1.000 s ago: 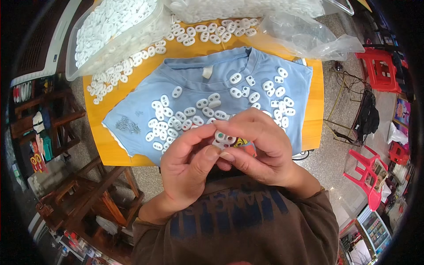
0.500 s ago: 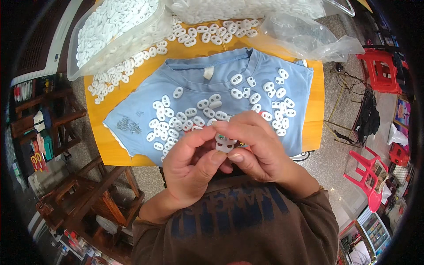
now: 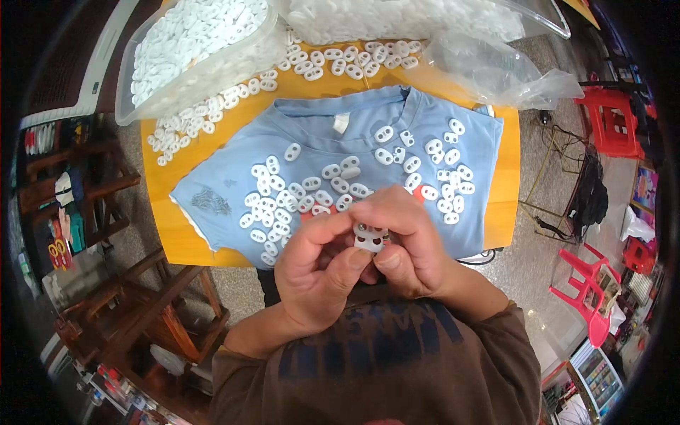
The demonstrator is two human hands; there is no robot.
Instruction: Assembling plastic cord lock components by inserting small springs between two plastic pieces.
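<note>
My left hand [image 3: 317,275] and my right hand [image 3: 409,244] meet in front of my chest, fingers curled together. Between their fingertips is a small white plastic piece [image 3: 369,241] with dark openings in its lower part. A tiny shiny bit shows at its top, too small to name. Beneath and beyond the hands lies a light blue T-shirt [image 3: 333,152] spread over the table. Several white oval two-hole plastic pieces [image 3: 331,171] are scattered on the shirt. At its left lies a pile of tiny dark metal parts [image 3: 211,200].
The orange-yellow table [image 3: 508,212] carries a clear tub [image 3: 122,92] full of white pieces at far left, with more pieces loose beside it. Another heap of white pieces [image 3: 404,20] and a clear plastic bag [image 3: 489,71] lie at the back. Red stools [image 3: 591,283] stand at right.
Both hands have shifted slightly right and down with the white piece between them. The green spot seen on it before no longer shows. The table has moved slightly in the view.
</note>
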